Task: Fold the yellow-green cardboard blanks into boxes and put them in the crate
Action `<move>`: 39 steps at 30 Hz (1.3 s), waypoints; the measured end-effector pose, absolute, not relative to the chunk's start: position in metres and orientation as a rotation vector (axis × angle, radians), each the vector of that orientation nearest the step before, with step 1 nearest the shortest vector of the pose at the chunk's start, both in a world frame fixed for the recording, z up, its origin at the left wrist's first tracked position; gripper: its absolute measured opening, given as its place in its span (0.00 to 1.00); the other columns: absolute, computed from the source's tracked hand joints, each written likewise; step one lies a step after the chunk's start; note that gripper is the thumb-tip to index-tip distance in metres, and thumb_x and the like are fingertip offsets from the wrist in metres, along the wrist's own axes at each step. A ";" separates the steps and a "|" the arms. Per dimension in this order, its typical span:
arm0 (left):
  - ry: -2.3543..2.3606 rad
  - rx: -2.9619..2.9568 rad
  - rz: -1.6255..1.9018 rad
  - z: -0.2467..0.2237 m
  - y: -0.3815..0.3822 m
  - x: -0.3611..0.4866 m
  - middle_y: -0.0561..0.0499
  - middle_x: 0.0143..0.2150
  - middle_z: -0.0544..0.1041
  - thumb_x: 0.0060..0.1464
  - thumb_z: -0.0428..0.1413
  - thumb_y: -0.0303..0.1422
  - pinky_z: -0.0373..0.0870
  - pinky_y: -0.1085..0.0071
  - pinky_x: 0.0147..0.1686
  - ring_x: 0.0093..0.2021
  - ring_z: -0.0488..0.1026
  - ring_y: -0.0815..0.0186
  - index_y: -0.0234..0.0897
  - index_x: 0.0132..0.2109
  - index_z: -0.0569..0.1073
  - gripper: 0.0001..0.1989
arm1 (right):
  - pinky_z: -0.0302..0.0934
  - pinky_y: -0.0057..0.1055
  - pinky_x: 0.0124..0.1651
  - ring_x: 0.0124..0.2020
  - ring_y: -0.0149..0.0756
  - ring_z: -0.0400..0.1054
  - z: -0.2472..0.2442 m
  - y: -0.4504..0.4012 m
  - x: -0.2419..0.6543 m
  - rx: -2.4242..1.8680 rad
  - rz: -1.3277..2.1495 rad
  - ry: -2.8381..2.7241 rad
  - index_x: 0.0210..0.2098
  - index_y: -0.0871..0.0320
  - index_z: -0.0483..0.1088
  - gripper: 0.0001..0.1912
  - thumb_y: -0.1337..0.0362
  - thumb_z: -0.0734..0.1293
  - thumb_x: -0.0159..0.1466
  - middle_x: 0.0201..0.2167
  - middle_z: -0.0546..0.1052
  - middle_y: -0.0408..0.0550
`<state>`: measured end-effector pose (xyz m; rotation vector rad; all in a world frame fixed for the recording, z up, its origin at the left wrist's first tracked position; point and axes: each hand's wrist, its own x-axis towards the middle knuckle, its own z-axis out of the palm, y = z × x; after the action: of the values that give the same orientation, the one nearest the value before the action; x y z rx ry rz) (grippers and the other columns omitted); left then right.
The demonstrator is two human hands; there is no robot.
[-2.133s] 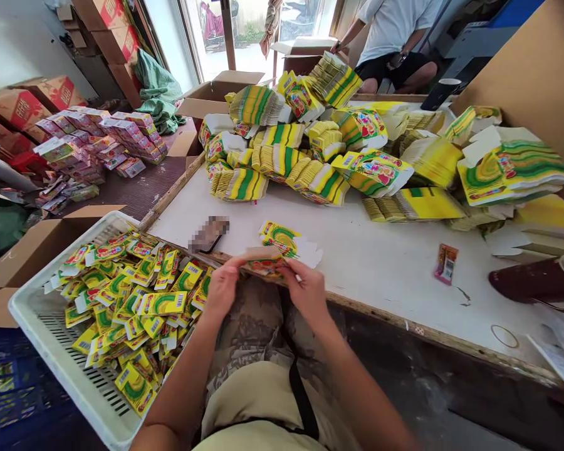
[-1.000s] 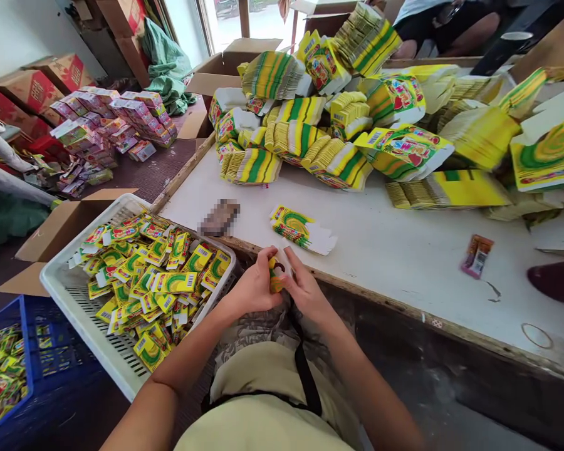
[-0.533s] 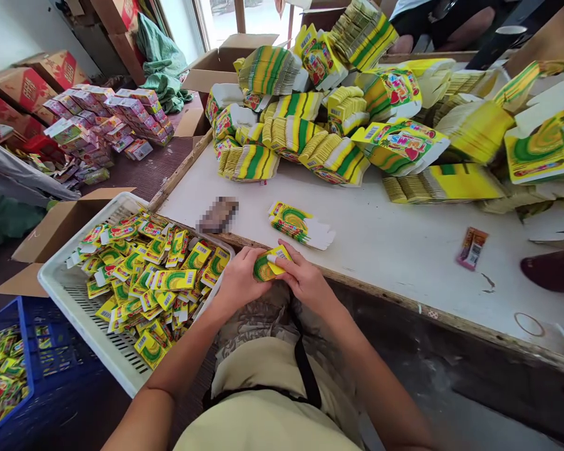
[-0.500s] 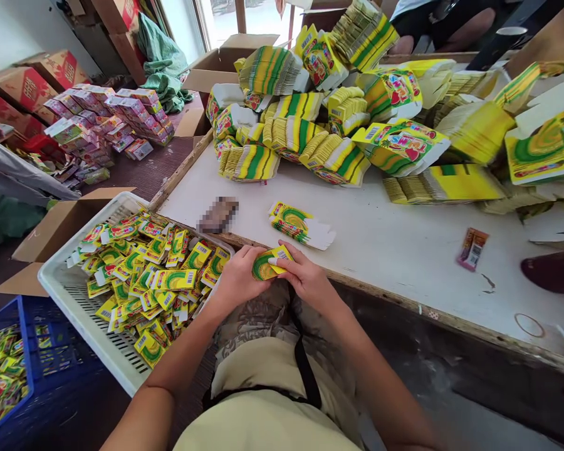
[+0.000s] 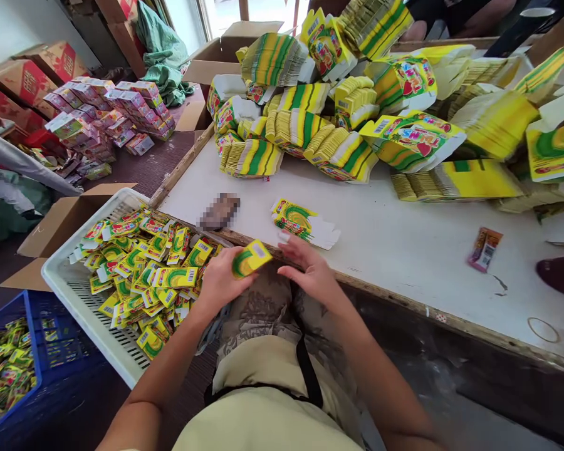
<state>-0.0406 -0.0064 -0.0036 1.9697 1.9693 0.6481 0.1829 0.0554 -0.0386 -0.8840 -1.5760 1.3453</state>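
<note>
My left hand grips a small yellow and green box, its barcode end pointing up and to the right. The hand is over the near right edge of a white plastic basket heaped with similar small boxes. Apart from the box, my right hand is open with thumb and fingers spread, and nothing shows in it. Just beyond its fingertips, flat yellow box blanks with white flaps lie on the white table.
Bundles of flat box blanks are piled along the table's far side. A small wrapped packet and a rubber band lie to the right. A blue crate stands at lower left. Pink boxes are stacked on the floor behind.
My right hand has let go of the small box and opened. My left hand has moved left with the box, towards the white basket.
</note>
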 end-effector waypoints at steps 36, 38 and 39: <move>2.596 1.416 -0.390 -0.087 -0.028 -0.236 0.37 0.53 0.77 0.62 0.44 0.35 0.57 0.57 0.58 0.56 0.70 0.51 0.33 0.57 0.70 0.20 | 0.64 0.46 0.48 0.44 0.52 0.66 -0.075 0.115 0.201 -1.553 0.196 -2.166 0.55 0.64 0.68 0.23 0.65 0.63 0.60 0.44 0.73 0.62; 2.552 1.426 -0.428 -0.088 -0.049 -0.223 0.32 0.56 0.74 0.62 0.45 0.38 0.58 0.56 0.58 0.58 0.68 0.47 0.30 0.56 0.70 0.22 | 0.63 0.47 0.49 0.44 0.52 0.66 -0.072 0.116 0.197 -1.534 0.230 -2.197 0.54 0.64 0.68 0.22 0.67 0.63 0.60 0.44 0.74 0.61; 2.515 1.438 -0.441 -0.086 -0.059 -0.219 0.31 0.57 0.73 0.61 0.45 0.41 0.60 0.57 0.57 0.59 0.68 0.47 0.28 0.55 0.70 0.24 | 0.63 0.47 0.49 0.44 0.52 0.66 -0.070 0.117 0.196 -1.530 0.246 -2.199 0.54 0.63 0.68 0.22 0.67 0.63 0.60 0.43 0.74 0.61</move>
<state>-0.2194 -0.0591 -0.0859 1.4384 2.5149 -0.4413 0.1957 0.1171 -0.0701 -1.5300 -2.1990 0.2458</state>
